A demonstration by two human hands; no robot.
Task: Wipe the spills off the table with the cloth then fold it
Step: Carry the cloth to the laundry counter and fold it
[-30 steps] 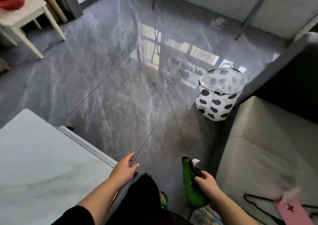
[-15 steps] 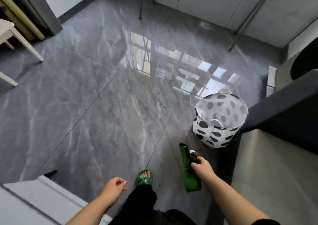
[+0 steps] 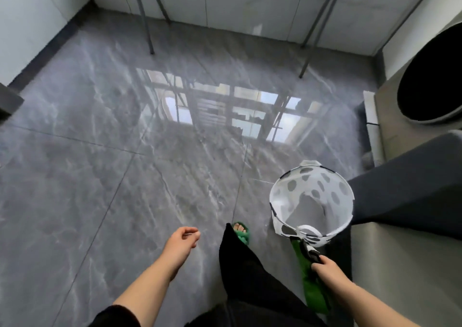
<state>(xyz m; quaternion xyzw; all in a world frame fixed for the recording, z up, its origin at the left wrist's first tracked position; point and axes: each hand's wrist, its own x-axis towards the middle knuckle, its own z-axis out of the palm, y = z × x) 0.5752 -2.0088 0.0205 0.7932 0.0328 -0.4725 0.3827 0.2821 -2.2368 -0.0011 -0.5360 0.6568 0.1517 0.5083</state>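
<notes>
Two hands hang low over the grey marble floor: the left hand, fingers loosely curled, holds nothing, while the right hand grips the green cloth, which dangles beside a black trouser leg, its top just beside a spotted white basket. A green slipper pokes out ahead.

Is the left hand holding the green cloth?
No, the right hand grips the green cloth, while the left hand hangs loosely curled and holds nothing.
</notes>
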